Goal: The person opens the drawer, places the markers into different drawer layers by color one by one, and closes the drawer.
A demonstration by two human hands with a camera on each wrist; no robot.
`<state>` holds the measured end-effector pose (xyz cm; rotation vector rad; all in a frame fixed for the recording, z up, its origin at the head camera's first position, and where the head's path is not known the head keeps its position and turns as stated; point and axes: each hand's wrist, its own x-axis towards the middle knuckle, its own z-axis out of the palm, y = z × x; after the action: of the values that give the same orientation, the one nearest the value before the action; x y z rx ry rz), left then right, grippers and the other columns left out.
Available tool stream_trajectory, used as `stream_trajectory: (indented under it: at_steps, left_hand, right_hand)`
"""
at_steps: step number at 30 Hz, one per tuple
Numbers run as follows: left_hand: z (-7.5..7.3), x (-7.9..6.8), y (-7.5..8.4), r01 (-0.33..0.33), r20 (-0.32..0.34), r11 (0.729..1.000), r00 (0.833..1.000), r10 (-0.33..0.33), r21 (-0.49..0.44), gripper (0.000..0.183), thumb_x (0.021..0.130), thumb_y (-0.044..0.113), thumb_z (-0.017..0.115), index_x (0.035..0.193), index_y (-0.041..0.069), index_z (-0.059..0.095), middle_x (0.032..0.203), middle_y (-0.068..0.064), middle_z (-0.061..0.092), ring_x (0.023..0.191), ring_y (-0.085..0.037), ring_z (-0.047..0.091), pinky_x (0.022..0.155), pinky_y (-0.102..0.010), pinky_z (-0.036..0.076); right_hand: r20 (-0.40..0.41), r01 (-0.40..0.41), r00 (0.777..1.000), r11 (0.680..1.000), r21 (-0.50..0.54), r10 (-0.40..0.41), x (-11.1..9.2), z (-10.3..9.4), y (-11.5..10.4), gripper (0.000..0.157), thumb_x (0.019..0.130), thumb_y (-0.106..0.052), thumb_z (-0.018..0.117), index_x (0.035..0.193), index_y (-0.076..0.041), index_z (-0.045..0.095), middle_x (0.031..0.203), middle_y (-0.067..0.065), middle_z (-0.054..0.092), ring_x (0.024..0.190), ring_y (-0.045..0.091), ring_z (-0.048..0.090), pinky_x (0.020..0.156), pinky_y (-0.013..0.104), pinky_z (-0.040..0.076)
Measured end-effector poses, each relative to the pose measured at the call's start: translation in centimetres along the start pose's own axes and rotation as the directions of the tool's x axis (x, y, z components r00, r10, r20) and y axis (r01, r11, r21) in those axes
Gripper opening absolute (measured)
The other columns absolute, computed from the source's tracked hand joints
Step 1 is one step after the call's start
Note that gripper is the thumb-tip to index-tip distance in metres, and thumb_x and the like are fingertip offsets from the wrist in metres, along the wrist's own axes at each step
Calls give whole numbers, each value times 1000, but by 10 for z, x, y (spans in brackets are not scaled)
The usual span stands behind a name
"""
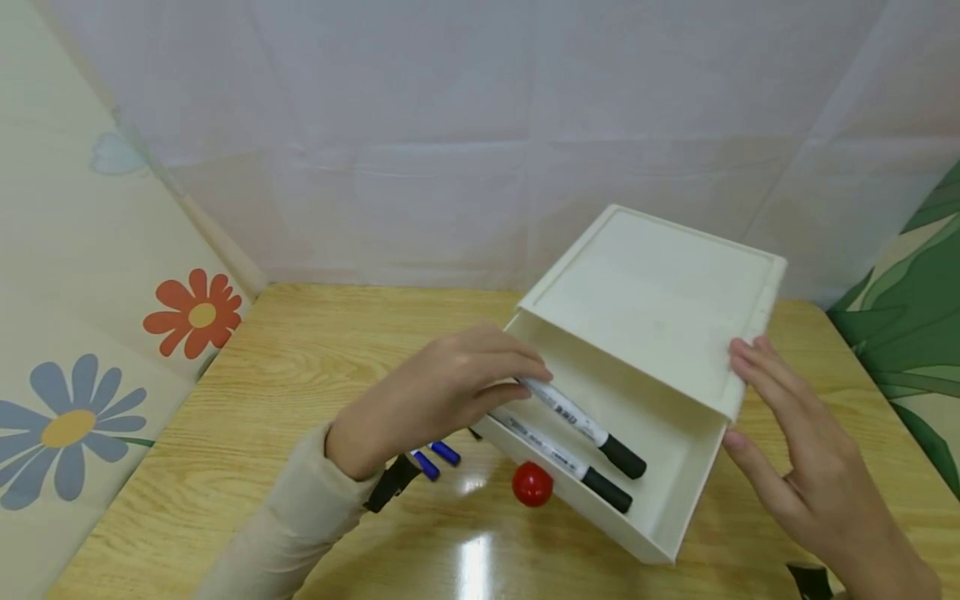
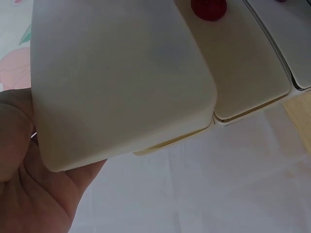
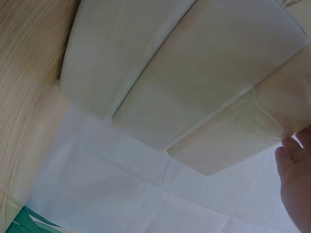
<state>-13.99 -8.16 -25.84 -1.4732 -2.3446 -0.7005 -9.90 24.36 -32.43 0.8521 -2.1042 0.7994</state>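
Observation:
A white drawer cabinet (image 1: 660, 292) stands turned at an angle on the table, its top drawer (image 1: 660, 500) pulled out. Two white markers with black caps lie at the drawer's front. My left hand (image 1: 450, 375) reaches over the drawer's left end and pinches the tail of the inner marker (image 1: 570, 412); the other marker (image 1: 551, 450) rests along the front wall. In the left wrist view, the drawer front (image 2: 121, 87) hides most of the left fingers. My right hand (image 1: 810, 450) touches the cabinet's right side with extended fingers and thumb.
Blue-capped pens (image 1: 426, 465) lie on the wooden table (image 1: 337, 333) beneath the left wrist. A red round knob (image 1: 532, 483) sticks out from the drawer front. Lower drawers show in the left wrist view, one with a red knob (image 2: 209, 7). A pale sheet (image 1: 412, 167) hangs behind.

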Motion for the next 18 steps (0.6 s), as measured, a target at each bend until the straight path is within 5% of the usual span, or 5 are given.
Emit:
stream_trajectory:
  at_steps: [18]
  left_hand:
    - [-2, 5, 2, 63, 94, 997, 993, -67, 45, 21, 83, 15, 66, 105, 13, 67, 107, 4, 66, 103, -7, 58, 92, -14, 45]
  right_hand:
    - [1, -7, 1000, 1000, 11, 7, -2, 0, -1, 62, 93, -40, 48, 122, 15, 47, 133, 26, 45, 133, 34, 34, 114, 23, 25]
